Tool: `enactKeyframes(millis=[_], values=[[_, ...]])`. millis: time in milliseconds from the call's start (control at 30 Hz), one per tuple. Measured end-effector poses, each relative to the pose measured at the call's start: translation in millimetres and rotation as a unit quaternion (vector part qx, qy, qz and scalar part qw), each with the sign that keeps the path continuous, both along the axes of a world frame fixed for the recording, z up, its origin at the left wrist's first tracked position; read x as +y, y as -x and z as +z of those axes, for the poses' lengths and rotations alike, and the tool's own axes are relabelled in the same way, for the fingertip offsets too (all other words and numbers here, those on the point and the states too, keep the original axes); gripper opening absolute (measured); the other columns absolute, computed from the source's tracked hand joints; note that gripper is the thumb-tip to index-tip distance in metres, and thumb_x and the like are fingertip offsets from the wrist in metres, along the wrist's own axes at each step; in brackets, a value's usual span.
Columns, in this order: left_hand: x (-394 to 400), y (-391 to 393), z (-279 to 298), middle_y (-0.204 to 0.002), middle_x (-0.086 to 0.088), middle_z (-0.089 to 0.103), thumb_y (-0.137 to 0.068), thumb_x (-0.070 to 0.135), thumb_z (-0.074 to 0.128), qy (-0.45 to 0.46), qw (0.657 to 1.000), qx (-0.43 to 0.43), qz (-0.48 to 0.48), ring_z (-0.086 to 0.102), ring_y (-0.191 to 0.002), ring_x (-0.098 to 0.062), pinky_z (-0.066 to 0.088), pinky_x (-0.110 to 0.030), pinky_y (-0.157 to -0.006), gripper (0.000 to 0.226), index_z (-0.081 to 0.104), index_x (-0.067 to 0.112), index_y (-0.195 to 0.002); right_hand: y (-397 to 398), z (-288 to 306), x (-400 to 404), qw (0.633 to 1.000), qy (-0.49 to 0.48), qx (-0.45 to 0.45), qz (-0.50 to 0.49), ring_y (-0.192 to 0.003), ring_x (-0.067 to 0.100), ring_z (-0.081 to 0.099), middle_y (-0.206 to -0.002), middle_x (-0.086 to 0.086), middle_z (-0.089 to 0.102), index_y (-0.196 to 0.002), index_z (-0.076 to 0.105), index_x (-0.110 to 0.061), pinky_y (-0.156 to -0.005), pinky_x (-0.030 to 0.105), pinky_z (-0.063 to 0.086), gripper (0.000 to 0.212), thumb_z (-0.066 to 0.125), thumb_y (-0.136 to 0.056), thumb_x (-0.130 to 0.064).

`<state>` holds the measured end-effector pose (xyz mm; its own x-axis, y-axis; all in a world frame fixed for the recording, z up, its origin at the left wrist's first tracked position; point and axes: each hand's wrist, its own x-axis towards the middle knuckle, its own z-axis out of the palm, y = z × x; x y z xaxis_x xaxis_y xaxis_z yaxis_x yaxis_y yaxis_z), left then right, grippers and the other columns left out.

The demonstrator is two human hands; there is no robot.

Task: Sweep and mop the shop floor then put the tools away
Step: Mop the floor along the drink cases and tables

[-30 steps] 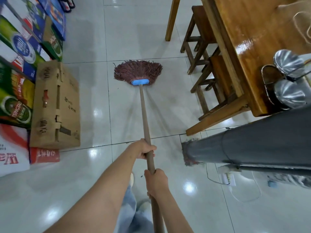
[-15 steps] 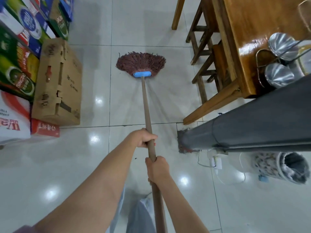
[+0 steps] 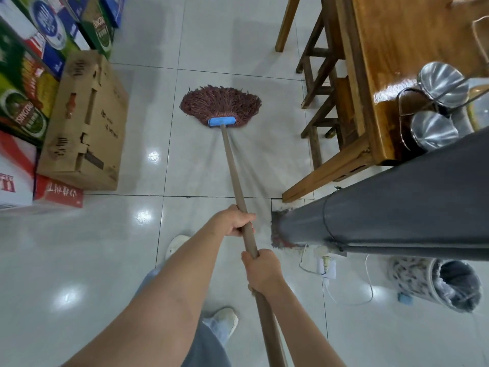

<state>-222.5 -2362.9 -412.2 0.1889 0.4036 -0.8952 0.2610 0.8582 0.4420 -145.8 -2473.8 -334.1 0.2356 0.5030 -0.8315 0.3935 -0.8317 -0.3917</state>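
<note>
The person is mopping: the left hand (image 3: 232, 221) and right hand (image 3: 262, 268) are both gripping the mop handle (image 3: 235, 176), fingers curled round it, with the mop head (image 3: 221, 107) lying spread on the tiled floor (image 3: 79, 260) between the cardboard box (image 3: 87, 123) and the desk (image 3: 397, 62). Damp streaks are showing behind the head, so mopping appears to be under way, with putting the tools away seemingly not yet done; whether sweeping is finished cannot be told.

"TSINGTAO" on green carton (image 3: 25, 112)
</note>
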Motion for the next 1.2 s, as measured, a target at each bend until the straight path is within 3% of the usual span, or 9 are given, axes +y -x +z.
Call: enactKeyframes(millis=[100, 267, 400, 500, 600, 733, 933, 1200], values=[[18.5, 6.6, -1.3, -0.075, -0.009, 0.058, -0.092, 0.015, 0.058, 0.008, 1.000, -0.002, 0.001, 0.063, -0.063, -0.018, 0.056, -0.031, -0.067, 0.014, 0.048, 0.004, -0.093, 7.3, -2.0, 16.4, 1.000, -0.004, -0.004, 0.011, -0.055, 0.021, 0.051, -0.080, 0.009, 0.055, -0.096, 0.057, 0.000, -0.047, 0.029, 0.048, 0.031, 0.053, -0.091, -0.030], [75.2, 22.9, 5.4, -0.081, -0.011, 0.059, -0.092, 0.015, 0.060, 0.009, 1.000, -0.017, 0.002, 0.063, -0.069, -0.020, 0.056, -0.031, -0.064, 0.022, 0.049, 0.000, -0.104, 22.1, 1.9, 73.3, 0.999, -0.026, -0.020, 0.024, -0.074, 0.027, 0.058, -0.087, 0.011, 0.059, -0.097, 0.057, -0.001, -0.071, 0.037, 0.055, 0.031, 0.054, -0.091, -0.031], [130.5, 27.3, 9.2, -0.083, -0.011, 0.057, -0.092, 0.013, 0.059, 0.007, 0.999, -0.031, 0.011, 0.063, -0.072, -0.019, 0.056, -0.032, -0.072, 0.014, 0.050, 0.002, -0.092, 23.3, 8.8, 133.0, 0.999, -0.015, -0.025, 0.029, -0.070, 0.025, 0.058, -0.087, 0.008, 0.058, -0.093, 0.052, -0.006, -0.059, 0.032, 0.051, 0.027, 0.053, -0.093, -0.033], [172.6, 32.0, 8.9, -0.080, -0.011, 0.056, -0.093, 0.013, 0.057, 0.008, 1.000, -0.028, -0.003, 0.062, -0.067, -0.019, 0.055, -0.032, -0.068, 0.014, 0.049, 0.003, -0.092, 29.0, 4.4, 175.2, 1.000, -0.008, -0.018, 0.019, -0.067, 0.025, 0.057, -0.083, 0.008, 0.057, -0.091, 0.053, -0.006, -0.060, 0.033, 0.051, 0.026, 0.053, -0.092, -0.033], [215.5, 42.0, 11.3, -0.078, -0.009, 0.055, -0.093, 0.012, 0.056, 0.003, 1.000, -0.018, -0.011, 0.061, -0.065, -0.018, 0.056, -0.030, -0.065, 0.012, 0.049, 0.003, -0.094, 40.2, -1.8, 217.9, 1.000, -0.008, -0.017, 0.023, -0.065, 0.026, 0.057, -0.083, 0.010, 0.057, -0.091, 0.053, -0.005, -0.049, 0.028, 0.045, 0.027, 0.054, -0.091, -0.032], [268.1, 61.4, 13.5, -0.079, -0.009, 0.058, -0.095, 0.016, 0.056, -0.003, 1.000, -0.010, -0.006, 0.061, -0.066, -0.016, 0.055, -0.027, -0.061, 0.015, 0.048, 0.004, -0.089, 58.3, -4.0, 269.8, 1.000, -0.015, 0.009, 0.013, -0.044, 0.023, 0.050, -0.071, 0.010, 0.050, -0.089, 0.049, -0.004, -0.032, 0.019, 0.035, 0.026, 0.051, -0.092, -0.029], [315.6, 85.3, 12.8, -0.078, -0.009, 0.057, -0.095, 0.019, 0.057, -0.012, 1.000, -0.026, 0.002, 0.061, -0.069, -0.017, 0.055, -0.030, -0.069, 0.019, 0.049, 0.003, -0.098, 83.0, -9.7, 322.8, 1.000, -0.003, 0.011, 0.029, -0.042, 0.022, 0.051, -0.073, 0.012, 0.055, -0.097, 0.051, -0.003, -0.040, 0.024, 0.044, 0.030, 0.050, -0.093, -0.032], [302.5, 112.3, 13.1, -0.073, -0.008, 0.054, -0.094, 0.010, 0.055, -0.015, 0.999, -0.019, 0.029, 0.059, -0.061, -0.015, 0.053, -0.030, -0.073, 0.013, 0.048, 0.006, -0.083, 110.4, -6.9, 314.5, 0.998, 0.010, 0.047, 0.041, -0.040, 0.022, 0.053, -0.080, 0.014, 0.054, -0.097, 0.047, -0.006, -0.040, 0.023, 0.045, 0.024, 0.048, -0.093, -0.029]])
